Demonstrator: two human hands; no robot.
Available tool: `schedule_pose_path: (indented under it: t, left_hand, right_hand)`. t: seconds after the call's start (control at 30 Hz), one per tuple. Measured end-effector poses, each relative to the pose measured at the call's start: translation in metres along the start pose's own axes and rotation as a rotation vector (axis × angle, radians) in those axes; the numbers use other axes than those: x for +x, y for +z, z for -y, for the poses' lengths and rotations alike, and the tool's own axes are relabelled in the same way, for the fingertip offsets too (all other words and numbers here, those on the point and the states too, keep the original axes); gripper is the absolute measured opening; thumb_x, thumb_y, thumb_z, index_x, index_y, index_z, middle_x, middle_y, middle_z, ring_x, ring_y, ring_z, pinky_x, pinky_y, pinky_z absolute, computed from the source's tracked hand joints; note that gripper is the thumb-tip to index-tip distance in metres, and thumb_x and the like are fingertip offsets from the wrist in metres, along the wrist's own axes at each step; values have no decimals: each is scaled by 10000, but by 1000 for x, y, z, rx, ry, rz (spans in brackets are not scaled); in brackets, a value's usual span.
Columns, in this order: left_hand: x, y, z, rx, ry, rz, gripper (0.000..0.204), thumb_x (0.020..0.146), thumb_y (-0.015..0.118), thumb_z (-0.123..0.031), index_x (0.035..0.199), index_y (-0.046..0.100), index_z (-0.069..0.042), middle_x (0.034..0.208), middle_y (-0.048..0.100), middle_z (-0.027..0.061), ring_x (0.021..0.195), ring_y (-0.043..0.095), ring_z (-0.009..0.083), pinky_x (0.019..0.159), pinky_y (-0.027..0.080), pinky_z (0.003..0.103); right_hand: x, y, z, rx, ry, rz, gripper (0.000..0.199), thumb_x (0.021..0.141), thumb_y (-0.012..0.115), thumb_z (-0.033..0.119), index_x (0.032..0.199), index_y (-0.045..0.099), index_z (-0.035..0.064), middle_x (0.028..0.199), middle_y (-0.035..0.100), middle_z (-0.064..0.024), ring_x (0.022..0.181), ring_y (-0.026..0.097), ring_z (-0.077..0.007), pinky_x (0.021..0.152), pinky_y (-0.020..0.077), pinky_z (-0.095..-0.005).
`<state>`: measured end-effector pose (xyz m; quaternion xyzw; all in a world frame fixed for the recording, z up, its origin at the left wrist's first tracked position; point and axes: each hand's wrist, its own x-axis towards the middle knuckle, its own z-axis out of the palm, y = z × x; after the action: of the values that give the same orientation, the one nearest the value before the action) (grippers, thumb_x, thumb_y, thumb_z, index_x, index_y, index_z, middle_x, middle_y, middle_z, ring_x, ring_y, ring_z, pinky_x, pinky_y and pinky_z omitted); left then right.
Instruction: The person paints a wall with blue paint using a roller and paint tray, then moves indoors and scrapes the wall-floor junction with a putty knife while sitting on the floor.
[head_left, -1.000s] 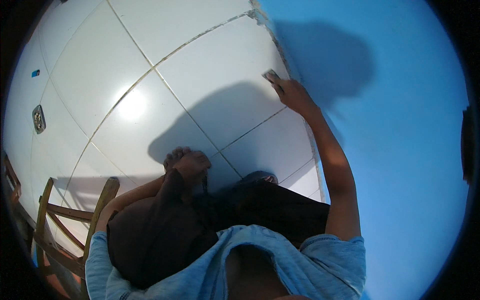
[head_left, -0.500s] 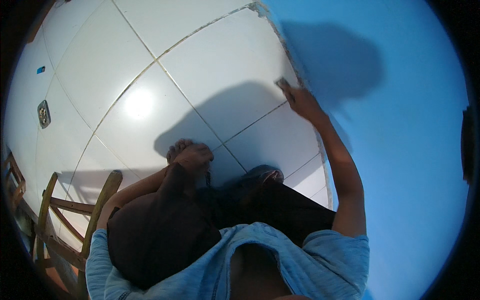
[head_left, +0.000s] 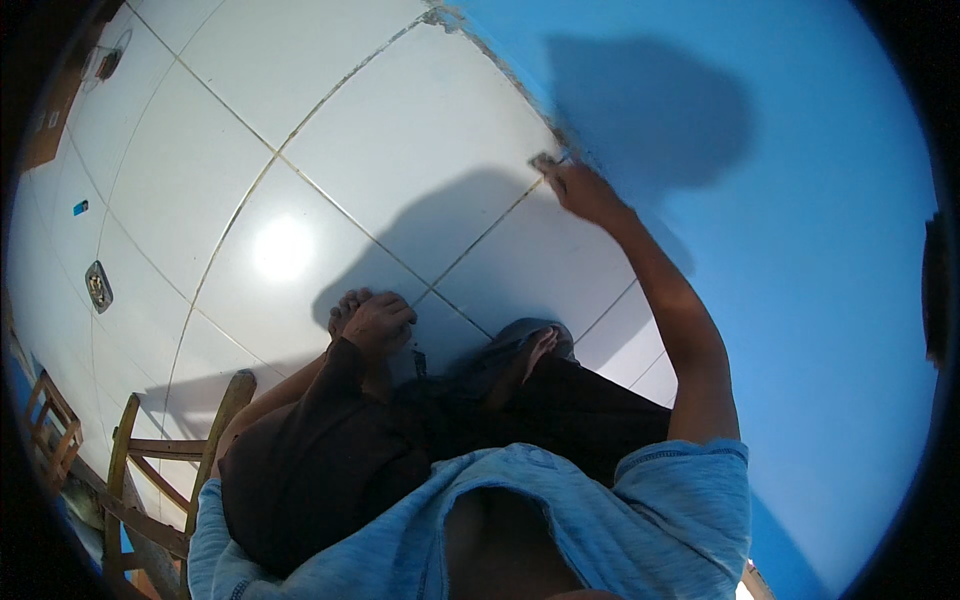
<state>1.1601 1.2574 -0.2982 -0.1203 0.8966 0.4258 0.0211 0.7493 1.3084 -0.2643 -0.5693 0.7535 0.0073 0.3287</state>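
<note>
My right hand (head_left: 590,193) is closed on a small, flat, greyish piece (head_left: 542,161), whose kind I cannot make out. That piece is at the floor's edge, close to the foot of the blue wall (head_left: 830,250). Along this joint the white floor tiles (head_left: 430,105) end in a rough, chipped grey line (head_left: 500,66). On the left, my left hand (head_left: 381,322) rests against my bare foot (head_left: 345,308) with its fingers curled; whatever lies under them is hidden. My other foot (head_left: 542,343) is tucked in near my dark trousers.
Wooden chair parts (head_left: 228,405) stand close at my left. Farther left on the tiles lie a dark dish (head_left: 98,287) with small bits in it and a small blue object (head_left: 80,208). A brown cardboard box (head_left: 52,130) and a clear container (head_left: 104,64) are at the far left.
The view has shifted, so floor items at left appear lower. My right hand has drawn slightly nearer along the wall's foot, still holding the piece. My left hand stays by my foot.
</note>
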Motion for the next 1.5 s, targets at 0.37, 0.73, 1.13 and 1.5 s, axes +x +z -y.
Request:
schedule_pose_path:
  t: [0.37, 0.73, 1.13, 1.5]
  left_hand:
    - [-1, 8, 11, 33, 0, 77, 197, 680, 669, -148, 870, 633, -111, 920, 612, 49, 980, 563, 253, 860, 459, 407]
    - [4, 7, -1, 27, -6, 77, 200, 685, 677, -152, 878, 629, -126, 934, 610, 50, 985, 553, 260, 883, 447, 413]
    - [9, -4, -26, 176, -88, 21, 183, 688, 669, -149, 865, 632, -122, 887, 607, 57, 968, 556, 267, 866, 453, 420]
    - [10, -1, -22, 122, -64, 33, 205, 676, 682, -146, 871, 625, -120, 896, 607, 57, 959, 553, 264, 859, 458, 411]
  right_hand:
    - [-2, 25, 15, 114, 42, -131, 339, 931, 508, 169, 1255, 576, 97, 840, 636, -268, 792, 637, -400, 732, 493, -463]
    - [-25, 33, -19, 88, 132, -305, 330, 924, 521, 178, 1237, 585, 96, 839, 635, -254, 758, 622, -414, 712, 489, -473]
    - [-54, 34, -18, 185, 215, -255, 331, 927, 515, 162, 1242, 589, 92, 922, 645, -248, 818, 623, -417, 742, 486, -467]
    - [-34, 49, -33, -2, 304, -388, 239, 906, 512, 191, 1052, 591, 20, 909, 647, -252, 865, 655, -382, 736, 526, -499]
